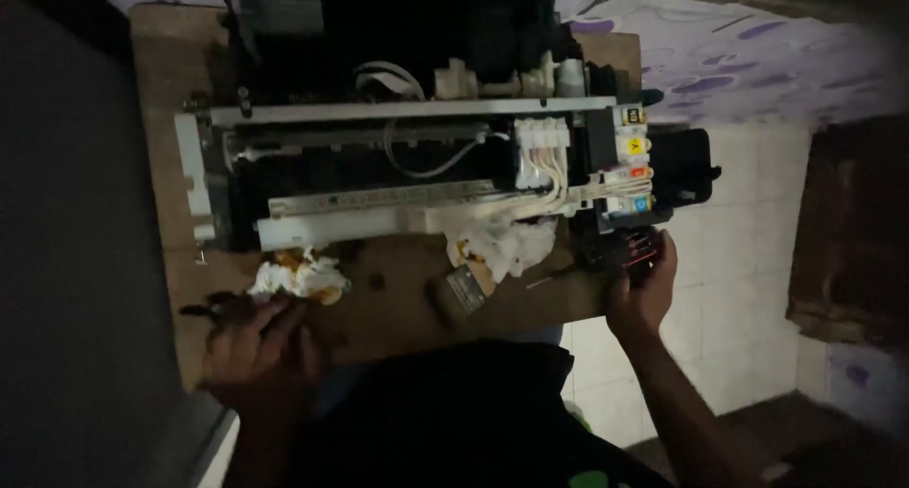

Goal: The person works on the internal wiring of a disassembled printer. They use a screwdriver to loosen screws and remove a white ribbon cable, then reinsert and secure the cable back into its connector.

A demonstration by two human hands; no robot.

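Observation:
An opened inkjet printer [398, 157] with its cover off lies across a brown wooden board [398, 303]. Its ink tank block [632, 171] with coloured caps and white tubes sits at the right end. My right hand [644, 280] grips the black front corner of the printer under the ink tanks. My left hand [260, 341] rests on the board at the left, fingers curled beside a crumpled ink-stained tissue [298, 275]; whether it holds anything is unclear in the dim light. A second stained tissue [507, 242] lies against the printer's front.
A small dark rectangular part [464, 287] lies on the board between my hands. White tiled floor [739, 289] shows to the right, with a purple-patterned cloth [739, 62] beyond it. My dark clothing fills the lower middle.

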